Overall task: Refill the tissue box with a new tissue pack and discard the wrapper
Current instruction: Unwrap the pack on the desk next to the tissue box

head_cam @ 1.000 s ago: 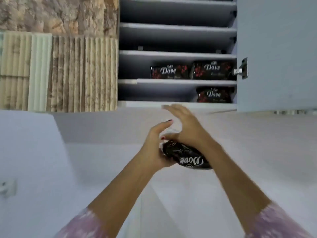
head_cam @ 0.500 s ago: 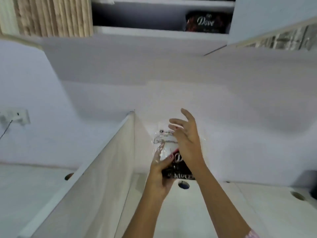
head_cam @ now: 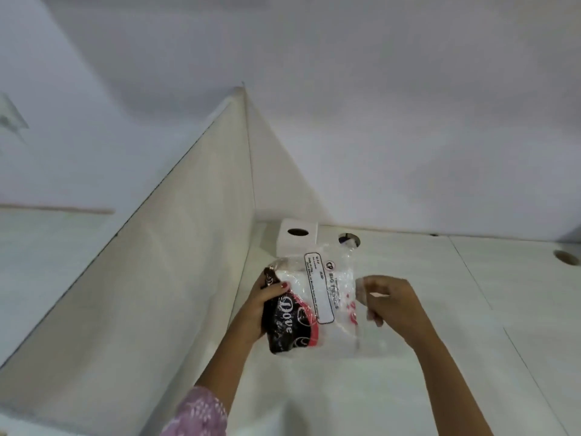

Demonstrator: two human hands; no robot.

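Note:
A new tissue pack (head_cam: 311, 303) in clear and black "Dove" wrapper is held just above the white desk (head_cam: 408, 372). My left hand (head_cam: 261, 306) grips its black left end, thumb on top. My right hand (head_cam: 390, 305) pinches the clear plastic at the pack's right edge. Behind the pack, in the desk's back corner, stands a white cube tissue box (head_cam: 297, 242) with a dark oval opening on top; its lower part is hidden by the pack.
A tall cream partition panel (head_cam: 176, 262) runs along the left of the desk toward the wall. Round cable holes sit in the desk, one behind the pack (head_cam: 349, 239) and one at far right (head_cam: 566, 258). A wall socket (head_cam: 9, 118) shows at far left.
The view has swung down from the open cupboard shelves to the desk. Both hands have lowered the pack toward the desk, and the right hand has shifted from the pack's top to its right edge.

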